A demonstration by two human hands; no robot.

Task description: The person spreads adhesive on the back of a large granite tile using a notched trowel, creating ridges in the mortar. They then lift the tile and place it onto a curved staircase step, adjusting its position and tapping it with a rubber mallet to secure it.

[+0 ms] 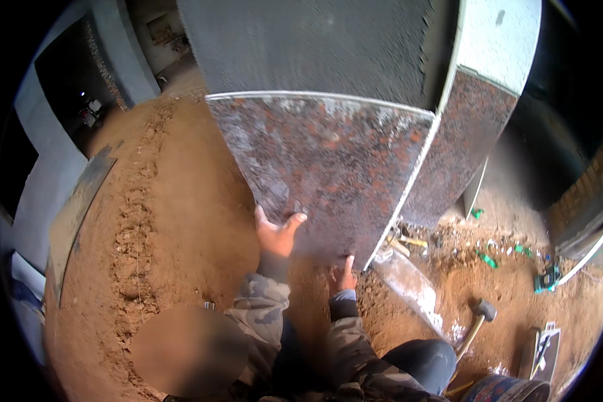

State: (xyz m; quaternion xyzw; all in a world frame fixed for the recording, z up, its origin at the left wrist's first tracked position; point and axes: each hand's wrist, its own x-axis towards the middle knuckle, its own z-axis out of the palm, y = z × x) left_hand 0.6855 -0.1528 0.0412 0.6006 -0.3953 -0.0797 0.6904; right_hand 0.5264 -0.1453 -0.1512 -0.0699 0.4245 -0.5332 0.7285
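Note:
A speckled reddish-grey stone slab stands against the front of a pillar, below a band of dark grey plaster. My left hand grips the slab's left edge low down, thumb on its face and fingers round the side. At the bottom edge, near the right corner, my right hand holds on with one digit pointing up over the face; its other fingers are mostly hidden. A second slab of the same stone covers the pillar's right side, and a pale strip runs down the corner between them.
A rubber mallet lies on the dirt to the right, near a whitened board. Farther right are a teal-and-black tool and a grey metal tray. A bucket stands beside my knee. Broken soil runs along the left.

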